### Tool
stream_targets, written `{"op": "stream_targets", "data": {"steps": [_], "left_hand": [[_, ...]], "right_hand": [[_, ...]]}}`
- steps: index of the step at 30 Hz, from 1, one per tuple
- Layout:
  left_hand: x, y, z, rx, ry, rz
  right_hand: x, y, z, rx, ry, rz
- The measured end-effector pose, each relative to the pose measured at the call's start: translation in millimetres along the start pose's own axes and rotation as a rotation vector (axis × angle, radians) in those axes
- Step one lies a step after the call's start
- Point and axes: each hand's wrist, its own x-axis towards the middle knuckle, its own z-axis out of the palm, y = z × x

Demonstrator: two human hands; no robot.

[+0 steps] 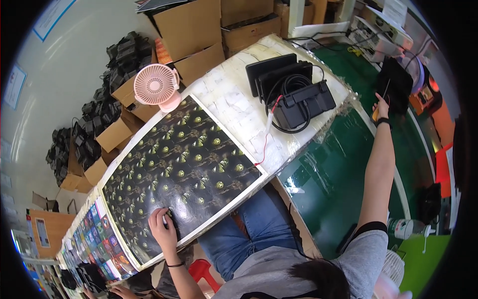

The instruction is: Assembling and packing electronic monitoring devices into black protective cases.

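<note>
My left hand (163,230) rests on the dark patterned mat (184,149), its fingers curled. Something small and dark shows at the fingertips, too small to name. Stretched far to the right over the green surface, my right hand (381,108) is closed round a slim tool (375,115) with a yellowish handle; a thin shaft seems to run on from it. Just beyond that hand is a flat black panel (396,84). On the pale wrapped table top (224,74), between my hands, stand black box-shaped devices (303,104) with a coiled black cable. A red wire with a white connector (269,122) hangs off them.
A pink fan (157,85) stands at the mat's far edge. Beyond are cardboard boxes (189,25) and heaped black devices (89,134). Cables and equipment (378,35) crowd the far right, with a bottle (401,228) nearer. Another person's hand (122,291) works at lower left.
</note>
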Motion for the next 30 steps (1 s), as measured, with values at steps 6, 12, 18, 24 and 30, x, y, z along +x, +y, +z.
{"op": "stream_targets", "data": {"steps": [6, 12, 18, 24, 30], "left_hand": [[4.1, 7.4, -0.8, 0.018, -0.004, -0.005], [4.0, 7.1, 6.1, -0.008, -0.007, -0.005], [0.3, 4.4, 3.3, 0.014, -0.029, -0.001], [2.0, 5.6, 4.7, 0.004, -0.036, 0.015], [1.3, 3.0, 2.5, -0.006, -0.025, -0.01]], "right_hand": [[-12.6, 11.4, -6.3, 0.136, -0.188, -0.037], [-6.9, -8.1, 1.9, 0.221, 0.138, -0.366], [-114.3, -90.1, 28.5, -0.039, 0.623, -0.515], [-207.8, -151.7, 23.4, 0.474, 0.41, -0.773], [-308.4, -173.6, 22.5, 0.19, -0.12, -0.776]]}}
